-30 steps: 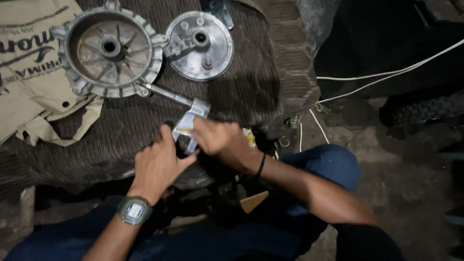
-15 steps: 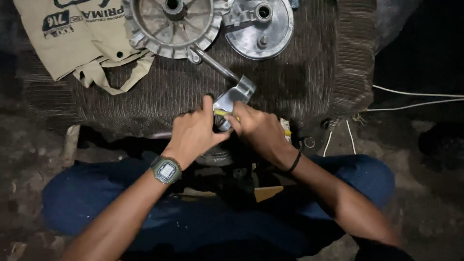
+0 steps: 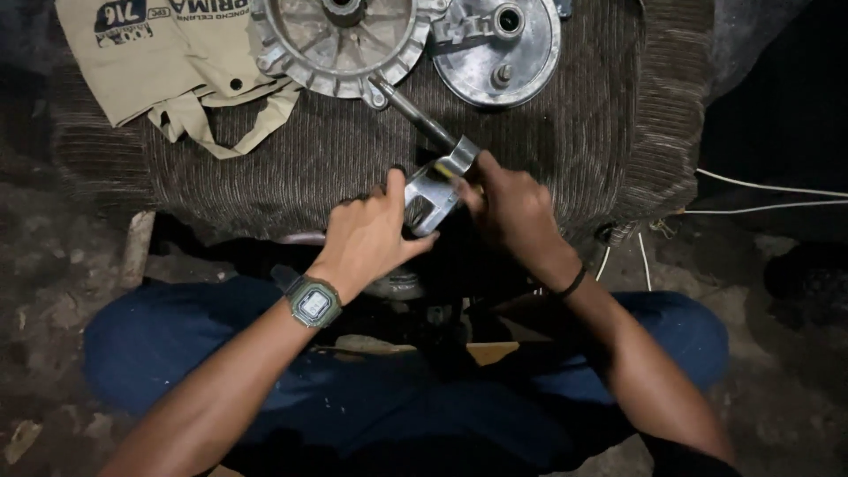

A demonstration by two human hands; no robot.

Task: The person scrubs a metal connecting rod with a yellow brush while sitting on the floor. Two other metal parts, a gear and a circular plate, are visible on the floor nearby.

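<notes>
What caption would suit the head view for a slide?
Both hands, left and right, grip a metal bracket on a steel rod over a ribbed mat, beside two round metal parts.

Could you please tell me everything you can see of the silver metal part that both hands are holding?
The silver metal part looks like bare cast metal, a flat-sided bracket with a forked lower end. A dark steel rod runs from its top towards the ribbed hub. It sits tilted over the brown corded cloth, left hand gripping its lower side, right hand its right edge.
</notes>
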